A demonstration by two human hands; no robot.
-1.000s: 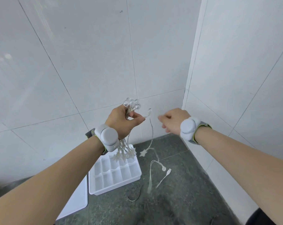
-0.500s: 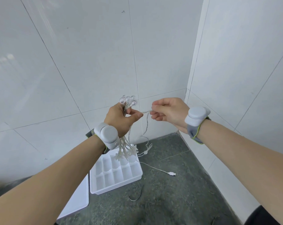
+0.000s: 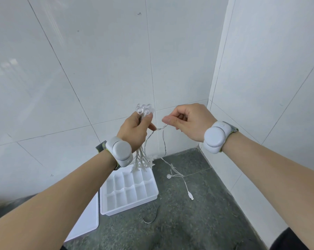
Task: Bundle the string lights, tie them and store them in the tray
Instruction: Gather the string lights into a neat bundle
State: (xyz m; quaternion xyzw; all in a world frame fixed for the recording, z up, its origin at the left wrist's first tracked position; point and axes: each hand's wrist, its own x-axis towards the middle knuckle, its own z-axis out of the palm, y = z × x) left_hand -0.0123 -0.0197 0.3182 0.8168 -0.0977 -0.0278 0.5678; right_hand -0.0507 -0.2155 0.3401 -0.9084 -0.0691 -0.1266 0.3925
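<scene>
My left hand [image 3: 134, 129] grips a bundle of string lights [image 3: 144, 109], with clear round bulbs sticking out above the fist and star-shaped lights hanging below the wrist. My right hand [image 3: 188, 120] pinches the thin wire just right of the bundle. From there the loose wire drops to the grey floor, ending in one bulb [image 3: 168, 176] and a white USB plug [image 3: 191, 196]. A white compartment tray [image 3: 129, 208] lies on the floor below my left hand.
A flat white lid [image 3: 87, 219] lies left of the tray, partly hidden by my left forearm. A short dark twist tie [image 3: 150, 220] lies on the floor in front of the tray. White tiled walls meet in a corner close ahead and to the right.
My right hand came up and took the wire beside the bundle, then drew a little to the right. The loose wire end and plug shifted on the floor.
</scene>
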